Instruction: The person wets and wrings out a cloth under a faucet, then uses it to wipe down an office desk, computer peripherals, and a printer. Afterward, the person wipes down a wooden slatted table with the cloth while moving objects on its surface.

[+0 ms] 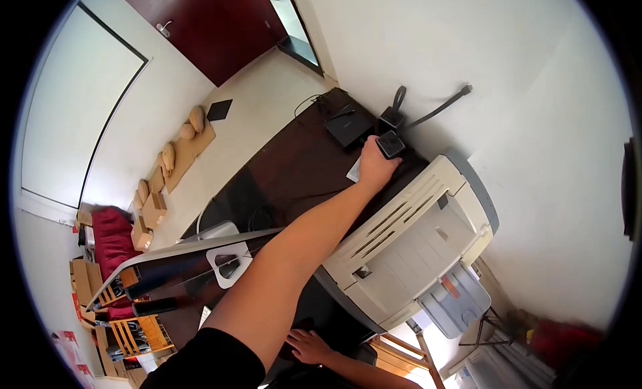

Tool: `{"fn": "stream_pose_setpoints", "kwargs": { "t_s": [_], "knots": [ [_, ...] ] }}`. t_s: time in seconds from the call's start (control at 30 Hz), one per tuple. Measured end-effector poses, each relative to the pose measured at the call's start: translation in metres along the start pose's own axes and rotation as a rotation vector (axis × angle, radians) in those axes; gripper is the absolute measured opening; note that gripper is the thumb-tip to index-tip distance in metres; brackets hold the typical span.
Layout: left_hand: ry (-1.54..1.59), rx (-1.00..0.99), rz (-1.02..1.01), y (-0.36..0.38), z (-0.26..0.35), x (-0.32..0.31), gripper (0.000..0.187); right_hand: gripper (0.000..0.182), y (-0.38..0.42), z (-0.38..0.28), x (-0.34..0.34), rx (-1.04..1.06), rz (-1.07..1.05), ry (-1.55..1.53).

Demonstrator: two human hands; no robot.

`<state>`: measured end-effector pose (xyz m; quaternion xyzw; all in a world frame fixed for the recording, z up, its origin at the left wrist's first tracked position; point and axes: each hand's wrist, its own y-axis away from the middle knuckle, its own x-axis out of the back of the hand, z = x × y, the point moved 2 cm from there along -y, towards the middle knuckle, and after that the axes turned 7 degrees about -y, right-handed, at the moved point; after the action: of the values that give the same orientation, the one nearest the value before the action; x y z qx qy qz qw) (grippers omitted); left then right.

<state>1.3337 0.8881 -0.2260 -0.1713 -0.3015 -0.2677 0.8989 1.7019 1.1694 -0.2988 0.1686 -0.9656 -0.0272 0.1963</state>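
- Head view, grip: the left hand [378, 169] is clamped on a small, black, box-shaped device with a square face [390, 145], at the far end of a dark brown, glossy desk [287, 158], near the white wall [408, 48]. A slip could follow if its smooth sides turn between the fingertips.
- Head view, beside the device: a black block with a looped strap [390, 120] stands just behind it, and a flat black box [349, 127] lies close by. A sideways swing could knock either one.
- Head view, cable: a stiff black cable with a plug end [438, 109] stretches out beside the block. Snagging it could drag its neighbours; where it joins cannot be told.
- Head view, printer: the large cream-and-grey plastic printer [401, 245] flanks the reaching forearm, whose long reach could cause a bump against the casing.
- Head view, second hand: the right hand [311, 347] lies low, fingers apart, gripping nothing visible. Being well away, it could be slow to catch a dropped device.
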Motion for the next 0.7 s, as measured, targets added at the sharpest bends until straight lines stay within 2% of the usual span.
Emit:
{"fn": "stream_pose_setpoints", "kwargs": {
  "t_s": [0.13,0.23,0.3,0.37,0.53,0.7],
  "knots": [
    [-0.018,0.024,-0.073,0.011,-0.002,-0.011,0.058,0.050,-0.001,-0.001,0.002,-0.004,0.024,0.010],
    [-0.018,0.035,-0.077,0.011,0.001,-0.016,0.058,0.049,-0.001,-0.002,0.008,-0.031,-0.043,0.014],
    [-0.022,0.007,-0.045,0.007,0.000,-0.019,0.057,0.049,-0.002,0.000,0.007,-0.030,-0.037,0.001],
    [-0.030,-0.057,0.074,0.006,0.001,-0.014,0.055,0.049,-0.003,0.000,0.005,-0.030,-0.025,-0.019],
    [-0.081,-0.117,0.011,0.012,-0.007,-0.008,0.061,0.048,-0.001,0.000,0.002,-0.020,0.003,-0.041],
    [-0.124,-0.185,-0.012,0.017,-0.013,0.002,0.058,0.047,0.000,0.001,0.001,0.011,0.049,-0.036]
  ]
}}
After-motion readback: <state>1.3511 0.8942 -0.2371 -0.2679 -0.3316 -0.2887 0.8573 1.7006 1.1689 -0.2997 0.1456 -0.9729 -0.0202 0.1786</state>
